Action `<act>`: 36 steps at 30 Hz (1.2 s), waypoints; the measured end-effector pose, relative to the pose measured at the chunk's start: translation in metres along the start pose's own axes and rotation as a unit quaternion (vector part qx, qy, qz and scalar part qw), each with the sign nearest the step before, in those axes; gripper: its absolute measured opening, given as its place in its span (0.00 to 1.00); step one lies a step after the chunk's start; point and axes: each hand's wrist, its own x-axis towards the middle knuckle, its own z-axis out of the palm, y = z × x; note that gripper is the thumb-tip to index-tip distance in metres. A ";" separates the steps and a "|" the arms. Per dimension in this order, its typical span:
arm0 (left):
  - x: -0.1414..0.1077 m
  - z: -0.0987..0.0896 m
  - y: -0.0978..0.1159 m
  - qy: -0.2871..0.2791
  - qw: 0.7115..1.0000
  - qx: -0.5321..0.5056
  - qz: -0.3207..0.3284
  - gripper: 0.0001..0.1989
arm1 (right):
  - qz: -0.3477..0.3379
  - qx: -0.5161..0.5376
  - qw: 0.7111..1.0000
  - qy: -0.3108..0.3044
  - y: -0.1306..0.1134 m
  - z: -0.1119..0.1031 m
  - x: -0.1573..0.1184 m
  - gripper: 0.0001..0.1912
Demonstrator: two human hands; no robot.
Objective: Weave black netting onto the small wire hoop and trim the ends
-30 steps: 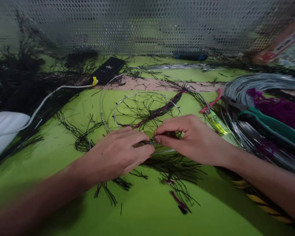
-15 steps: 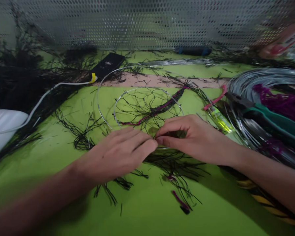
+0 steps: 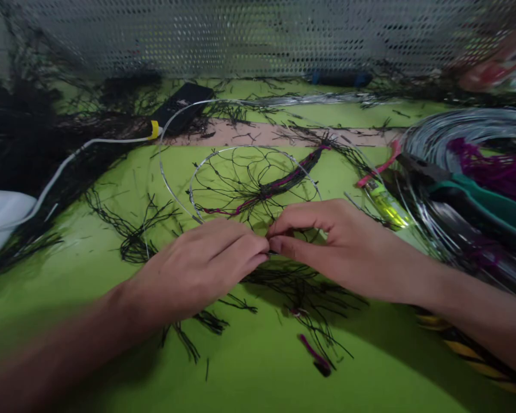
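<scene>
The black net (image 3: 262,192) lies near the middle of the worktop (image 3: 241,378), strung across a thin wire ring (image 3: 190,189), with a larger loop of wire (image 3: 162,172) around its left and far sides. The left hand (image 3: 206,264) and right hand (image 3: 348,252) meet at the ring's near side, fingers narrow and pinched on it; whether a strand is caught too, I cannot tell. The left thumb and forefinger have just closed together, hiding the strands at that spot. Toward the right edge lie green-handled pliers (image 3: 468,186) beside a wire coil (image 3: 438,129); a dark tangle (image 3: 12,132) lies toward the far left corner.
</scene>
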 end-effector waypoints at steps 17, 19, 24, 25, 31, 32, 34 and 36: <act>0.000 -0.015 -0.003 0.108 0.979 0.092 0.146 0.07 | -0.085 0.035 0.987 0.132 -0.012 0.005 -0.009 0.08; 0.001 -0.017 -0.001 0.092 0.981 0.096 0.140 0.06 | -0.058 0.054 0.992 0.103 -0.013 0.004 -0.008 0.07; 0.002 -0.015 0.000 0.105 0.981 0.109 0.125 0.04 | -0.012 0.076 0.996 0.054 -0.012 0.002 -0.005 0.10; 0.001 -0.014 0.000 0.111 0.981 0.105 0.121 0.05 | -0.009 0.075 0.996 0.047 -0.012 0.000 -0.006 0.10; 0.000 -0.012 0.001 0.113 0.988 0.059 0.085 0.07 | -0.020 0.035 0.999 -0.006 -0.011 -0.007 -0.009 0.18; 0.000 -0.012 0.001 0.111 0.989 0.061 0.079 0.06 | -0.022 0.015 1.000 -0.010 -0.010 -0.007 -0.010 0.22; 0.000 -0.013 0.002 0.108 0.989 0.067 0.075 0.06 | -0.030 -0.027 0.999 -0.004 -0.008 -0.005 -0.011 0.29; -0.001 -0.014 0.003 0.106 0.989 0.071 0.076 0.06 | -0.048 -0.064 0.997 0.017 -0.006 -0.001 -0.012 0.31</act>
